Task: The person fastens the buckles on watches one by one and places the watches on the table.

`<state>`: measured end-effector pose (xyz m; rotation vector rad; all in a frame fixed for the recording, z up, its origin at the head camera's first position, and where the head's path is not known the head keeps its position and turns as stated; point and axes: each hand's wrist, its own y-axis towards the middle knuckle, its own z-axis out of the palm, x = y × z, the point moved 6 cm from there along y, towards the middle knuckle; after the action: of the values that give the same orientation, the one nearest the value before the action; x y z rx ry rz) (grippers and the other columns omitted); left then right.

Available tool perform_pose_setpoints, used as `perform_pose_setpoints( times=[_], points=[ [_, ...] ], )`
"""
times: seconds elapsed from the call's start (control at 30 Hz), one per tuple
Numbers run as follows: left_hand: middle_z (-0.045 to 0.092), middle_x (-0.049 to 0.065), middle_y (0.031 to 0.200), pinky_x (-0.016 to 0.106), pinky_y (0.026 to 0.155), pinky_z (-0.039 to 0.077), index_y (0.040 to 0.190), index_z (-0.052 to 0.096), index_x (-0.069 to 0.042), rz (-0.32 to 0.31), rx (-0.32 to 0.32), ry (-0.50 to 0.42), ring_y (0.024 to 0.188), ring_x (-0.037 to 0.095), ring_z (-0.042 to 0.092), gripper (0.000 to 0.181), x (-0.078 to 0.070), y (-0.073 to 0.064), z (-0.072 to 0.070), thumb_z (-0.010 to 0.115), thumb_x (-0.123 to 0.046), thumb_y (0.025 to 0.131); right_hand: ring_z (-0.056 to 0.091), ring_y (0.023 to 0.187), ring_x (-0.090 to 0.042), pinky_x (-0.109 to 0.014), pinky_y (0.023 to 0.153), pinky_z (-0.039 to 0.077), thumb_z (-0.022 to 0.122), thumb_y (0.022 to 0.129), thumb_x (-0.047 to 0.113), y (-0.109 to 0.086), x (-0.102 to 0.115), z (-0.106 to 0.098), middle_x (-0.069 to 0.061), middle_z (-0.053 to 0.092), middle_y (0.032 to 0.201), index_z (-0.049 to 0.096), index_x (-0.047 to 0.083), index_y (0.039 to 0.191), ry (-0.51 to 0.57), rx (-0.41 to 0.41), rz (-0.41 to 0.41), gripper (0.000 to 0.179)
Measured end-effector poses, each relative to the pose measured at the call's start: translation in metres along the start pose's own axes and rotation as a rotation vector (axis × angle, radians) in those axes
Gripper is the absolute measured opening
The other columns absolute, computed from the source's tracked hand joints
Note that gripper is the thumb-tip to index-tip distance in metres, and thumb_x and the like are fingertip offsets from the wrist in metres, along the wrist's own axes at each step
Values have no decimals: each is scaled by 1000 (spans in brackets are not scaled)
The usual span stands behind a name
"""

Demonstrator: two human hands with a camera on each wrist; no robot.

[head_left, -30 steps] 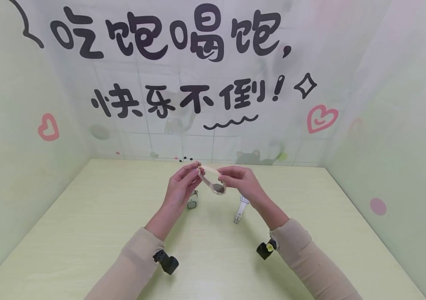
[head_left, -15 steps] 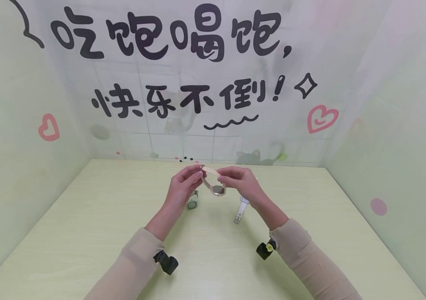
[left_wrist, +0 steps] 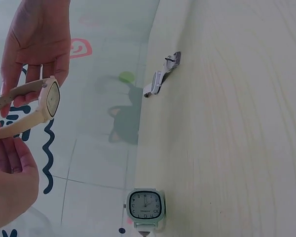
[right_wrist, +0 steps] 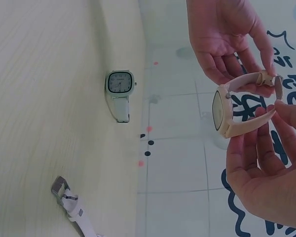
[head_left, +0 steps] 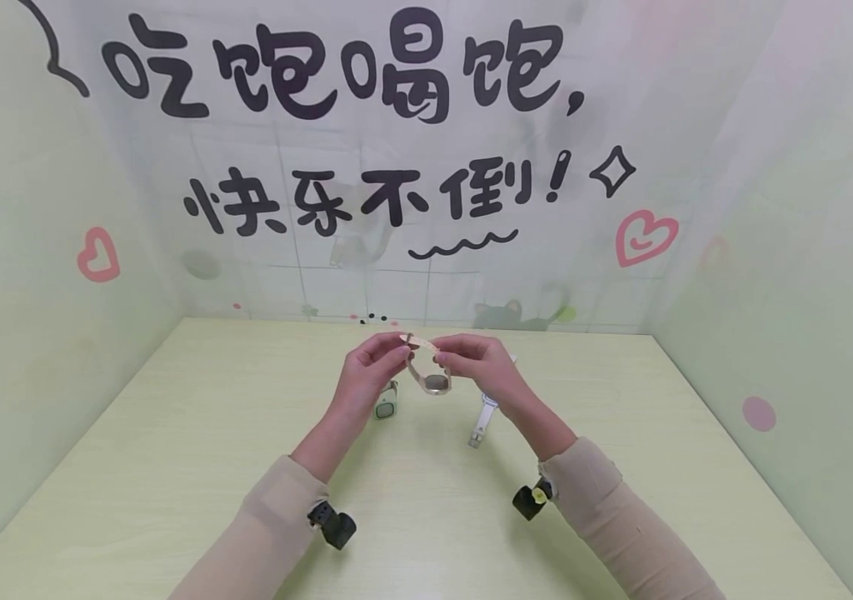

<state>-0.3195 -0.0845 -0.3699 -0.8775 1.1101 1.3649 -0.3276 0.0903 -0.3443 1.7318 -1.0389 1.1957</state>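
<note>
A pale pink wristwatch (head_left: 437, 383) hangs above the table between both hands, its strap bent into a loop with the dial at the bottom. The left hand (head_left: 371, 367) pinches the strap at its buckle end; in the right wrist view the buckle (right_wrist: 266, 79) shows by those fingertips. The right hand (head_left: 477, 360) pinches the other strap half between thumb and fingers. In the right wrist view the strap tip runs up to the buckle; whether it is fastened is unclear. The dial (left_wrist: 53, 98) is turned edge-on in the left wrist view.
On the light wooden table (head_left: 411, 517) lie two more watches: a pale green square-faced watch (head_left: 385, 407) under the left hand, and a white-strapped watch (head_left: 481, 423) under the right wrist. Printed curtains stand behind and at both sides. A black camera hangs from each sleeve.
The left hand has shifted slightly right toward the right hand. The strap's upper part lies a little lower, and its tip shows more plainly at the left fingertips. The other watches stay put.
</note>
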Motion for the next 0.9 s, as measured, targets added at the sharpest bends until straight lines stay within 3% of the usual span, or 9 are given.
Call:
perform_pose_setpoints(
  times=[0.13, 0.33, 0.43, 0.7, 0.9],
  points=[
    [73, -13, 97, 22, 94, 56, 110, 64, -11, 9, 12, 30, 104, 9, 68, 16, -2, -1, 2, 64, -6, 95, 65, 116, -31, -34, 95, 57, 64, 97, 16, 0, -1, 0, -12, 71, 122, 69, 3, 123, -3, -9, 8, 29],
    [72, -12, 94, 20, 90, 57, 107, 63, -12, -1, 24, 47, 97, 7, 68, 12, -3, -2, 3, 63, -6, 96, 67, 102, -12, -33, 92, 57, 66, 96, 16, -1, 1, 1, -13, 72, 121, 70, 3, 122, -48, -15, 6, 29],
    [72, -12, 95, 20, 91, 57, 108, 63, -11, 3, 24, 50, 99, 9, 69, 12, -4, -2, 3, 64, -8, 96, 66, 99, -9, -33, 91, 57, 67, 96, 16, -1, 0, 1, -13, 72, 122, 70, 3, 121, -65, -21, 0, 29],
    [71, -10, 92, 19, 85, 57, 100, 64, -16, 20, 2, 99, 88, 4, 66, 8, -4, -2, 3, 67, -10, 94, 66, 102, -11, -35, 91, 57, 67, 95, 15, -2, 4, 4, -14, 71, 123, 70, 2, 122, -73, -33, -6, 30],
    [71, -15, 89, 20, 83, 56, 100, 64, -13, 59, -2, 163, 88, 4, 66, 9, -6, -3, 4, 68, -9, 94, 69, 103, -19, -38, 95, 57, 66, 95, 12, -1, 6, 6, -18, 71, 120, 69, 0, 121, -93, -23, -37, 28]
  ],
)
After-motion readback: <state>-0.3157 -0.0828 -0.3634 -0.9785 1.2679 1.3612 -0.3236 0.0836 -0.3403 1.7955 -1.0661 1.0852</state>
